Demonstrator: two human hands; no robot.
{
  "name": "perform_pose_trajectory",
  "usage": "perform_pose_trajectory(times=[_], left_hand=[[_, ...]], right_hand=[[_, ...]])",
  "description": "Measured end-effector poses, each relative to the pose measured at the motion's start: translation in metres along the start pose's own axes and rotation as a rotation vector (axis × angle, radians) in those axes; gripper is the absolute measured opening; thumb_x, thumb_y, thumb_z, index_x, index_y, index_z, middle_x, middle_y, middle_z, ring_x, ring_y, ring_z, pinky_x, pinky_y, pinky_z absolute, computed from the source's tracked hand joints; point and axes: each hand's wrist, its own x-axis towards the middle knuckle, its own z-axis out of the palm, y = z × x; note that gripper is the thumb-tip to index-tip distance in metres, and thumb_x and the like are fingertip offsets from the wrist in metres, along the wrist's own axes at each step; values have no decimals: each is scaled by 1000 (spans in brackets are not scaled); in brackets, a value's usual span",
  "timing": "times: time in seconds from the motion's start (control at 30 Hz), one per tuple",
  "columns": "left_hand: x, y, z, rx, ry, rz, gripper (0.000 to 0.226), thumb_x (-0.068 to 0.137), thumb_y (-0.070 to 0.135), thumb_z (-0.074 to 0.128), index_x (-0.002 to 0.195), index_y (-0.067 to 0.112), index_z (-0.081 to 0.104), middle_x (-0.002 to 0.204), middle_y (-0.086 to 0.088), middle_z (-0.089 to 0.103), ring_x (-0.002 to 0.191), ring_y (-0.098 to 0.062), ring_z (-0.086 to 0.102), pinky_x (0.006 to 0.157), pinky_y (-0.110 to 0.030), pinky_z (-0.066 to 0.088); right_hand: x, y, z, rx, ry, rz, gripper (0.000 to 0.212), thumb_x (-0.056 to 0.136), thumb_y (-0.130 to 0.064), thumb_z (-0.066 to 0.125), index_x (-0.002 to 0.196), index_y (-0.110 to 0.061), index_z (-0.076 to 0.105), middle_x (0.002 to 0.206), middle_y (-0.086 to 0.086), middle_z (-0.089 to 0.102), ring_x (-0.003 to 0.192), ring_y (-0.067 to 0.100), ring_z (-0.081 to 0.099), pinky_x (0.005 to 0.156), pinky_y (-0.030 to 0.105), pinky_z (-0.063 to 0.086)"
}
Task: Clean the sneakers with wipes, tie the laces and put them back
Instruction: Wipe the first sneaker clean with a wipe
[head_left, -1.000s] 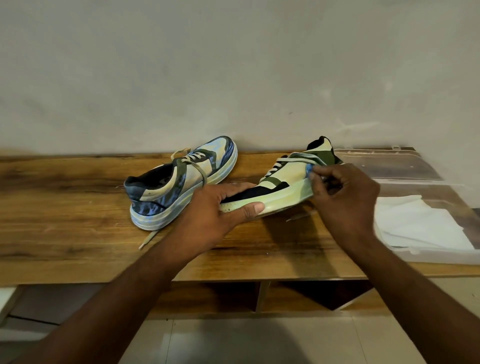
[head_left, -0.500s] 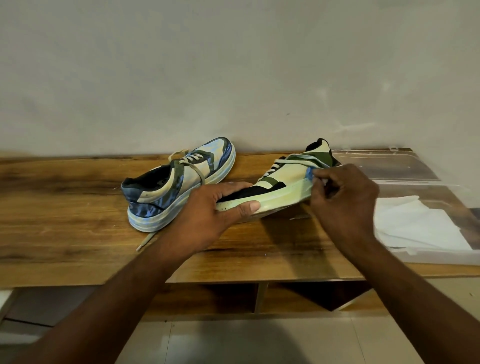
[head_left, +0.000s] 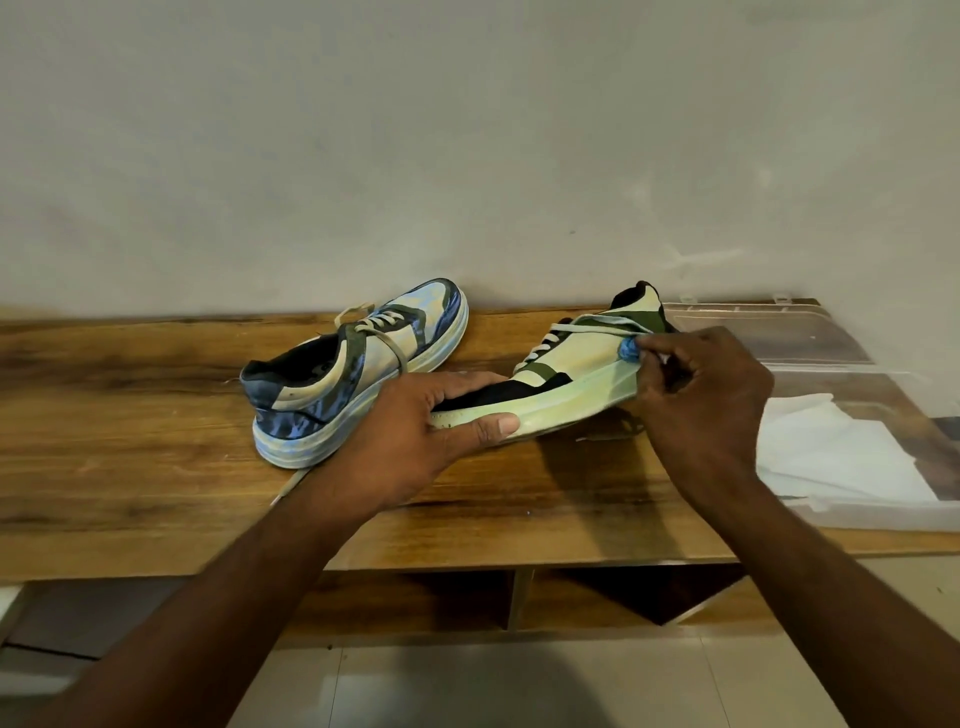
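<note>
Two hands engaged on one sneaker. Left hand (head_left: 415, 441) grips the toe end of the green sneaker (head_left: 566, 384), thumb along the sole edge. Right hand (head_left: 701, 410) is curled at the heel end, pinching a small blue wad, presumably a wipe (head_left: 629, 349), against the side panel. Sneaker is tipped on its side, lifted slightly off the desk (head_left: 156, 467); long axis runs from left hand up-right to right hand. Laces untied. Blue sneaker (head_left: 358, 374) stands just left, lace trailing. Clear box (head_left: 857, 519) of white sheets lies at right. Judgement: wiping in hand; the right hand is the nearer to the unwiped heel.
</note>
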Motion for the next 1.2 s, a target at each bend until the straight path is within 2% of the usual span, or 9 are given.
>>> perform_pose_trajectory(times=[0.17,0.33,0.5,0.63,0.7,0.87,1.0,1.1,1.2], left_hand=[[-1,-2,0,16,12,10,45,87,40,77,130,29,72,123,19,73,115,3,65,96,-20,52],[-1,-3,0,31,16,-3,46,88,44,76,132,30,71,124,20,72,116,4,65,95,-18,52],[-2,-1,-1,40,4,-1,47,87,43,77,132,31,71,124,20,72,115,4,65,97,-25,54],[-2,1,-1,43,3,7,44,88,41,77,130,31,72,122,22,73,114,2,66,97,-28,55],[-2,1,-2,41,5,2,45,87,42,77,131,30,72,122,21,73,114,2,66,98,-30,56],[-5,0,-10,48,6,-39,49,85,47,75,132,33,70,122,24,72,115,3,65,98,-30,56],[-9,-2,-23,50,-22,-64,49,81,47,76,128,34,71,117,23,73,110,2,67,88,-18,54],[-10,-3,-27,44,-45,-64,51,81,42,78,130,30,70,119,20,74,112,0,68,92,-20,54],[-9,-2,-29,40,-68,-58,50,82,38,79,131,29,70,121,18,74,113,-2,69,94,-22,55]], right_hand=[[-7,-17,6,68,-10,-19,23,91,-13,76,113,-15,78,104,2,73,82,8,68,73,15,56],[-25,-31,11,133,-162,-207,24,88,-10,77,112,-11,77,104,0,70,90,8,66,76,12,55],[3,-1,-1,46,1,-70,22,88,-8,78,109,-15,79,100,4,73,82,8,65,78,17,57],[7,2,-3,8,23,-22,22,89,-10,78,110,-14,80,100,5,75,80,9,65,77,3,47],[5,-4,-3,27,12,-23,22,89,-10,78,110,-14,80,99,4,75,78,9,66,76,11,53],[-25,-32,6,169,-169,-80,22,89,-13,76,110,-17,78,102,-4,72,87,4,68,74,16,58],[-40,-39,8,210,-259,-222,24,87,-8,77,110,-13,79,100,-1,69,88,7,65,73,12,54],[-25,-24,2,104,-198,-144,26,86,-5,79,110,-15,79,100,-1,71,86,7,65,76,10,54],[-3,-5,-7,-18,-88,-51,23,86,-6,77,106,-15,80,98,3,72,79,8,63,75,1,45]])
